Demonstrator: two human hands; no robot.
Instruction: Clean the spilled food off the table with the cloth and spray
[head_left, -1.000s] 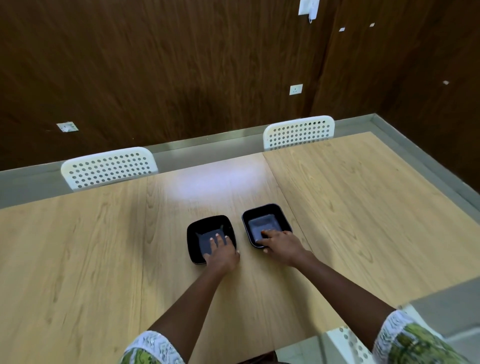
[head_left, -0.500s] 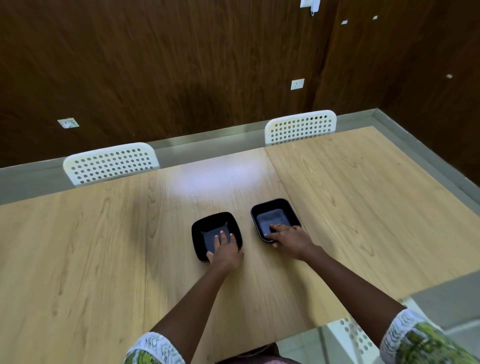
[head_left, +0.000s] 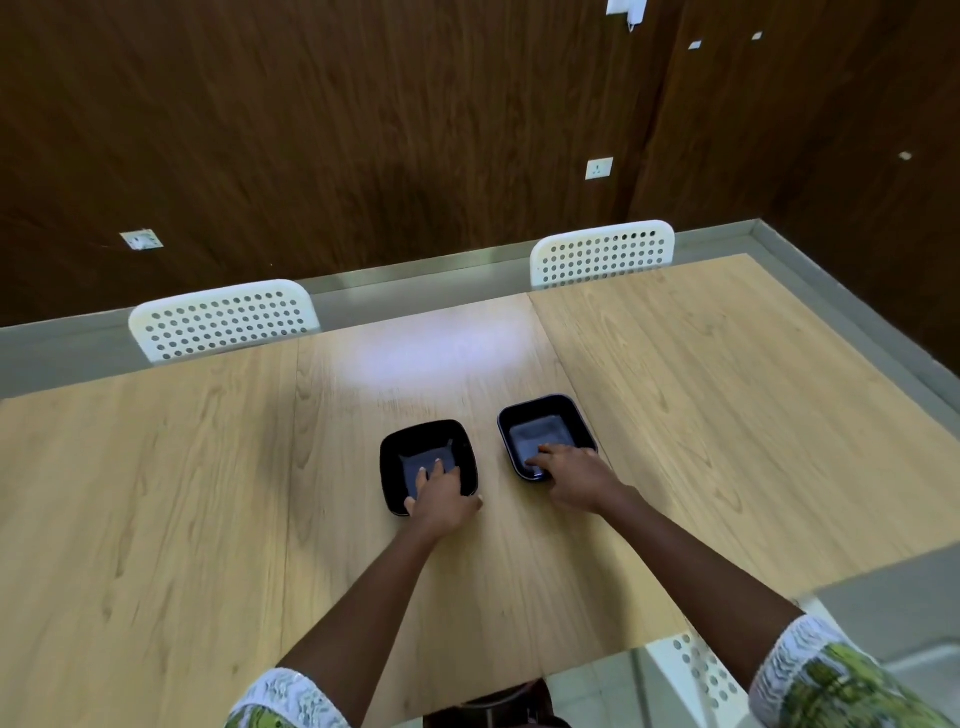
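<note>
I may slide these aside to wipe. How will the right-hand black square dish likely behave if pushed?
The black square dish looks rigid and glossy, so it would probably glide on the smooth wooden table rather than tip, being low and flat-bottomed. The right hand has fingers inside it; if ceramic, it may chip.
</note>
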